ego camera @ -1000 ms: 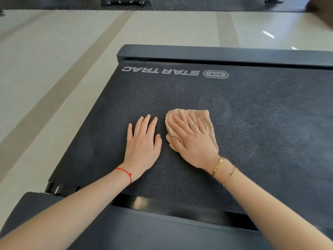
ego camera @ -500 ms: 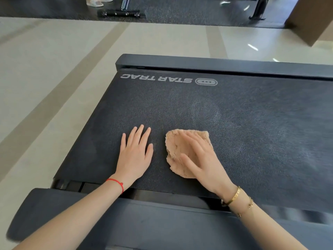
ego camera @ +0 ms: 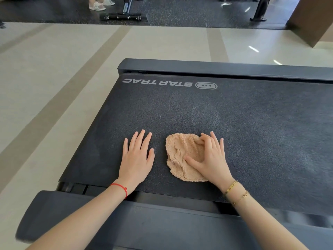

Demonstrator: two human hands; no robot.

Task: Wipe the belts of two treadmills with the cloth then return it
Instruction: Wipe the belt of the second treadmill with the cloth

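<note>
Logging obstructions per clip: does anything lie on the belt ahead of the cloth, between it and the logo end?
Nothing visible does. The right hand grips the tan cloth, and the belt beyond it is bare up to the Star Trac logo.

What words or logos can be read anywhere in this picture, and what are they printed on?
"STAR TRAC": pale letters printed on the treadmill belt near its far edge, upside down from the camera's side.
Beside it, an oval logo badge holds small marks too small to read.
No other text shows; the cloth carries none.
</note>
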